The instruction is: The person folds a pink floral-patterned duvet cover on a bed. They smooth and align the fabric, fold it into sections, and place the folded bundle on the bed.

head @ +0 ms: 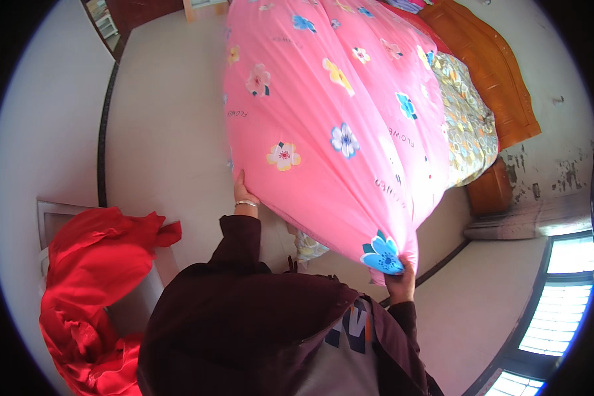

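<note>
A large pink cloth with printed flowers (302, 114), bedding of some kind, stretches away from me over the bed. My left hand (245, 190), with a metal bangle at the wrist, grips its near left edge. Its near right corner is bunched in my right hand (401, 282), beside a printed blue flower. Between the two hands the edge hangs taut and slanted, and folds run from the right hand up the cloth. Some fingers of both hands are hidden by the fabric.
Red fabric (99, 257) lies in a heap over furniture at the left. Patterned bedding (465, 119) covers the bed's right part, against a wooden headboard (505, 74). A wooden bedside cabinet (492, 190) stands beyond it. Barred windows (554, 302) are at the right.
</note>
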`<state>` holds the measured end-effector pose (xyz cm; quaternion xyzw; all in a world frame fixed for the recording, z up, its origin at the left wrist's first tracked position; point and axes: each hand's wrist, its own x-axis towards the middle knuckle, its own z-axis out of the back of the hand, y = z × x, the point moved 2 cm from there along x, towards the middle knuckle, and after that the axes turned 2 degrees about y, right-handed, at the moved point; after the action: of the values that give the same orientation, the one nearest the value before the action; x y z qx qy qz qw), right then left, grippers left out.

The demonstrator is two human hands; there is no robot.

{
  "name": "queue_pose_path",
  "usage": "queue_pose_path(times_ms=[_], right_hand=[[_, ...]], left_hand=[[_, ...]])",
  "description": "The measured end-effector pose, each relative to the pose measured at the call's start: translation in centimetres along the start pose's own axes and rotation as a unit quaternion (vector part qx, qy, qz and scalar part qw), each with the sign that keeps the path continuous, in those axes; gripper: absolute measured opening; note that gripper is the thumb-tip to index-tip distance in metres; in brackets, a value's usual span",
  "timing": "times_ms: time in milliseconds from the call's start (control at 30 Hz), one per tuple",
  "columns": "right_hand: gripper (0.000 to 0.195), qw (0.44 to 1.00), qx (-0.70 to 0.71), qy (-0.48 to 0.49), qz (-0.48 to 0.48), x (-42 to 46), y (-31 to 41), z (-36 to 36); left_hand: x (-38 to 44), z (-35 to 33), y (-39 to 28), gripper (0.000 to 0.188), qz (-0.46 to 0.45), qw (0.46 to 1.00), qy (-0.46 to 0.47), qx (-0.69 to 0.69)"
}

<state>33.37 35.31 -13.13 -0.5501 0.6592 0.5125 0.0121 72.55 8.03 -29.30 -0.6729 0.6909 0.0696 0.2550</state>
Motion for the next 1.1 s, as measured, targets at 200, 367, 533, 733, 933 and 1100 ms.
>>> queue_pose_path(times_ms=[200, 367, 533, 733, 933, 1100], right_hand=[[0.022, 0.724, -0.455, 0.03, 0.517, 2.0, 11.5, -10.3], [0.025, 0.711, -0.365, -0.073, 0.597, -13.5, 31.4, -14.2], [0.042, 0.69, -0.37, -0.2, 0.589, -13.1, 39.1, -1.0], [0.044, 0.861, -0.265, -0.214, 0.377, 2.8, 20.1, 15.1], [0.066, 0.782, -0.599, 0.163, 0.057, 15.1, -0.9, 22.3], [0.082, 0.884, 0.103, 0.31, -0.334, 5.4, -11.1, -2.8]], left_hand=[[-7.2, -20.7, -12.8, 0.035, -0.129, 0.966, 0.17, 0.145], [-22.6, -31.3, -12.0, 0.025, -0.219, 0.892, 0.291, 0.268], [-25.8, -22.7, -1.8, 0.023, -0.232, 0.734, 0.361, 0.526], [-22.2, -11.1, 7.4, 0.032, 0.112, 0.912, 0.157, 0.362], [-21.1, -8.0, 11.1, 0.033, 0.189, 0.936, 0.025, 0.297], [-21.3, -8.4, 9.7, 0.034, 0.216, 0.948, 0.099, 0.211]])
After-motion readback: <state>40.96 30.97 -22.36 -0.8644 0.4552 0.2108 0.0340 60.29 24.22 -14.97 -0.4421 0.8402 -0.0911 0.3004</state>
